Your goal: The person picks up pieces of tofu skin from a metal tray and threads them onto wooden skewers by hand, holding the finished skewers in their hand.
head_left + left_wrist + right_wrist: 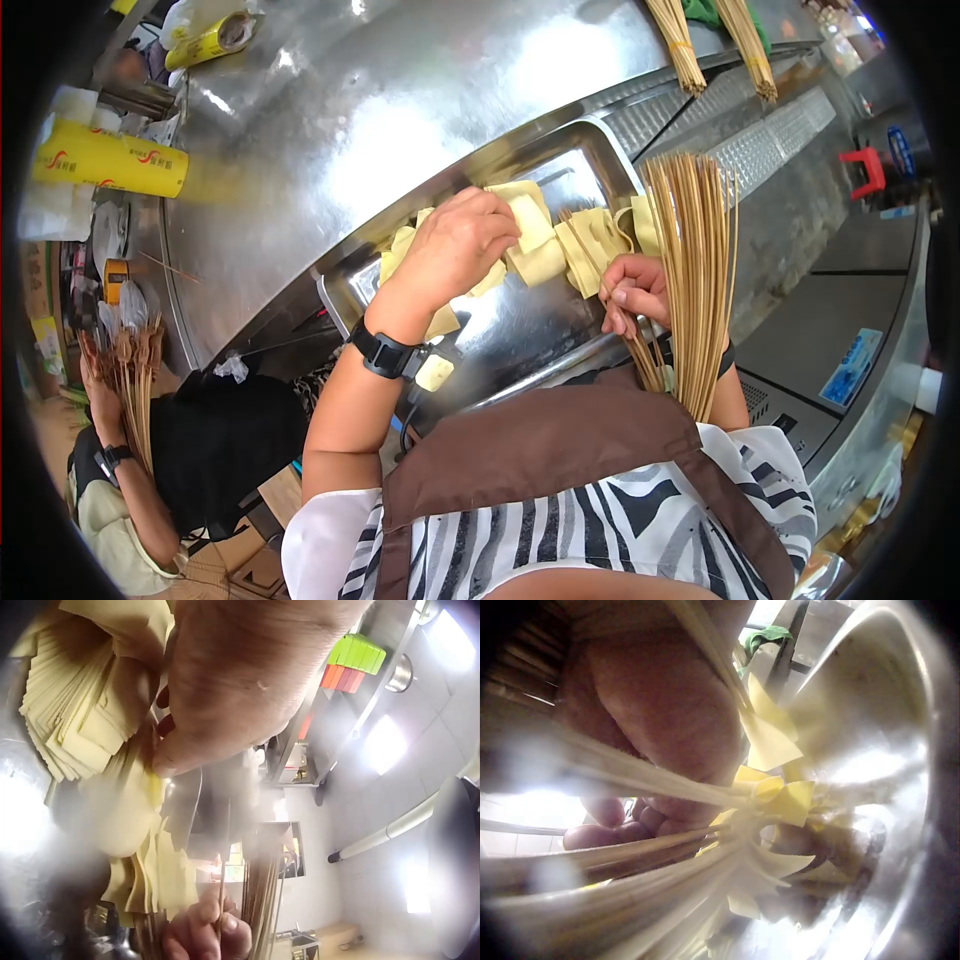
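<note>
Pale yellow tofu skin sheets lie folded in a steel tray; in the left wrist view they form a fanned stack. My left hand is over them with curled fingers, pinching a sheet at the stack's edge; its palm hides part of the grip. On the right, my right hand pinches thin bamboo skewers between thumb and fingers. A thick bundle of bamboo skewers stands against that hand and forearm. Threaded folded sheets rest in the tray close to the right hand's fingertips.
A steel worktop spreads beyond the tray. More skewer bundles lie at the far right, near a green cloth. Yellow rolls stand at the left. Another person's hand holds skewers at the lower left.
</note>
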`<state>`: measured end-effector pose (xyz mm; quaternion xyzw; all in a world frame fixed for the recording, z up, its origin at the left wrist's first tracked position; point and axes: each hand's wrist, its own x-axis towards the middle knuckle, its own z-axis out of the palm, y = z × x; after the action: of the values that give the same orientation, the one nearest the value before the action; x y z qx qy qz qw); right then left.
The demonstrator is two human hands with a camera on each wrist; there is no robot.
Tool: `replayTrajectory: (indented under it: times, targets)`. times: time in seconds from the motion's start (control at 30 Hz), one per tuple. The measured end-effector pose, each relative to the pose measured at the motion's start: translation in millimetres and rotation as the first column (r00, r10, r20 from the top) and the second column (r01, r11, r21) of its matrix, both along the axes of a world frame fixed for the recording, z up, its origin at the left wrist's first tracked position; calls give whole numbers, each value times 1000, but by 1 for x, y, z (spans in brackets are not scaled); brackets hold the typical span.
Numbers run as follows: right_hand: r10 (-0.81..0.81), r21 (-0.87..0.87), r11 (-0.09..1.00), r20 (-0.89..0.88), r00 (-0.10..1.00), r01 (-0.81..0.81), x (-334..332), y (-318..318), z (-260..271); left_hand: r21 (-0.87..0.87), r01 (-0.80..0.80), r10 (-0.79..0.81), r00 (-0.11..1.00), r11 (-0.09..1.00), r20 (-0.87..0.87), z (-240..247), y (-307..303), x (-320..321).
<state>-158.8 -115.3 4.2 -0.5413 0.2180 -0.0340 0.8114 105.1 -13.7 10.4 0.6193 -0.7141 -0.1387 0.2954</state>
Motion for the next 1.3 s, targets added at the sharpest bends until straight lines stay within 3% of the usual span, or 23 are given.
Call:
replayTrajectory:
  times: [0.13,0.2,0.23,0.27,0.33,0.4,0.47,0.5,0.63,0.7,1.03,1.23,1.3]
  targets:
    - [10,5,1000,15,1000,-10,1,0,1,-16,-22,21,1000,1000,-12,-5,3,-1]
    - [15,-3,1000,20,1000,-15,3,-1,2,125,-292,318,873,948,-370,-8,6,-8]
    - [17,6,1000,9,1000,-17,3,0,2,206,-324,384,792,923,-474,-10,6,-7]
    - [21,17,1000,-4,1000,-21,3,1,3,200,-330,385,790,923,-477,-14,5,-8]
    - [29,16,999,-4,1000,-29,3,2,3,235,-403,382,335,885,-861,-23,1,-15]
    - [19,11,1000,-10,1000,-19,3,2,5,240,-434,400,327,869,-856,-26,0,-24]
    - [26,-2,1000,-17,1000,-26,3,2,4,480,-317,481,-83,818,-873,-11,-2,-37]
    - [11,6,1000,-9,1000,-11,2,3,3,514,-293,485,-171,806,-858,-5,-5,-42]
    - [9,27,1000,3,1000,-9,1,2,4,430,-156,413,-133,889,-901,-24,-6,-42]
    - [16,38,999,14,1000,-17,2,1,3,446,-141,451,8,884,-892,-36,-7,-39]
    - [59,32,998,-35,998,-58,0,-2,-1,337,-192,344,4,922,-939,-2,-21,-60]
    - [33,52,998,-29,999,-32,1,-2,0,304,-192,327,105,933,-939,-7,-16,-65]
    - [29,56,998,-25,999,-27,1,-2,0,140,-250,191,192,958,-963,-18,-13,-72]
